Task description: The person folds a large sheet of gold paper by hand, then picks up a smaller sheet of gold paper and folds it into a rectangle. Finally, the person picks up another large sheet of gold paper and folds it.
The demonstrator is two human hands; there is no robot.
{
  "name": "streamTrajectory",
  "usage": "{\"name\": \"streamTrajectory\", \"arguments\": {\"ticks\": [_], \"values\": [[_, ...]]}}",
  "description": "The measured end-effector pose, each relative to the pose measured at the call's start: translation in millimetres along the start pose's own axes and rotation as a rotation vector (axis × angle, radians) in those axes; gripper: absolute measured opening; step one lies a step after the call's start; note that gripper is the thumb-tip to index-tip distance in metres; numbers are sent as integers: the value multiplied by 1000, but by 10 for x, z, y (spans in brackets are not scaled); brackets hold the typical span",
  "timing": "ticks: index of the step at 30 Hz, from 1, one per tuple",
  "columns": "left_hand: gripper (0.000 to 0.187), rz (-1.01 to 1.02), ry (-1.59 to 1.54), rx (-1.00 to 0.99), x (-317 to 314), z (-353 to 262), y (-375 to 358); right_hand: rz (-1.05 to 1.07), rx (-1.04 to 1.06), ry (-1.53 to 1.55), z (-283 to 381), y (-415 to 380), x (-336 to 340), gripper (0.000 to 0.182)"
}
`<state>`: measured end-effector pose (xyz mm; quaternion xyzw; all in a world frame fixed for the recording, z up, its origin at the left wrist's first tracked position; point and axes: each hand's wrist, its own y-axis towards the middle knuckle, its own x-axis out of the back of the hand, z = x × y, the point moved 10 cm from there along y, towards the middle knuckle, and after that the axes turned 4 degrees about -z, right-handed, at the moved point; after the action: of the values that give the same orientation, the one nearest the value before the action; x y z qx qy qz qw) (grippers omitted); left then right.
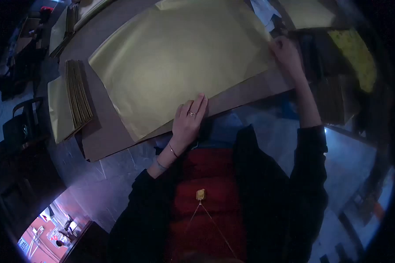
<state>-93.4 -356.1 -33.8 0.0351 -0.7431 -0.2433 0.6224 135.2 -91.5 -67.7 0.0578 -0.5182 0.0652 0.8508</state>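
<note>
A large gold paper sheet (175,65) lies spread over brown cardboard (107,140) on the work surface. My left hand (189,117) rests on the sheet's near edge, its fingers stretched out and lying flat. A ring and thin bracelets show on that hand and wrist. At the sheet's right edge, my right hand (287,53) is closed, with curled fingers that seem to pinch the paper. Its fingertips are partly hidden and a little blurred.
Stacks of folded gold-and-brown card (77,94) stand at the left, with another stack (68,26) behind. A pale paper piece (264,11) lies beyond my right hand. More gold sheeting (309,13) is at the far right. A dark chair (24,118) stands left.
</note>
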Motion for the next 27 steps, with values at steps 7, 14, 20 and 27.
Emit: {"name": "streamTrajectory", "arguments": {"ticks": [7,14,20,27], "values": [[47,10,-6,14,-6,12,-9,-44,-9,52,-6,-18,13,33],[50,32,24,-2,-29,0,-33,-61,-3,150,124,-45,71,27],[48,60,30,-8,-38,-6,-10,-85,12,153,204,-87,144,26],[47,10,13,-40,14,-38,-9,-104,77,75,179,-33,123,28]]}}
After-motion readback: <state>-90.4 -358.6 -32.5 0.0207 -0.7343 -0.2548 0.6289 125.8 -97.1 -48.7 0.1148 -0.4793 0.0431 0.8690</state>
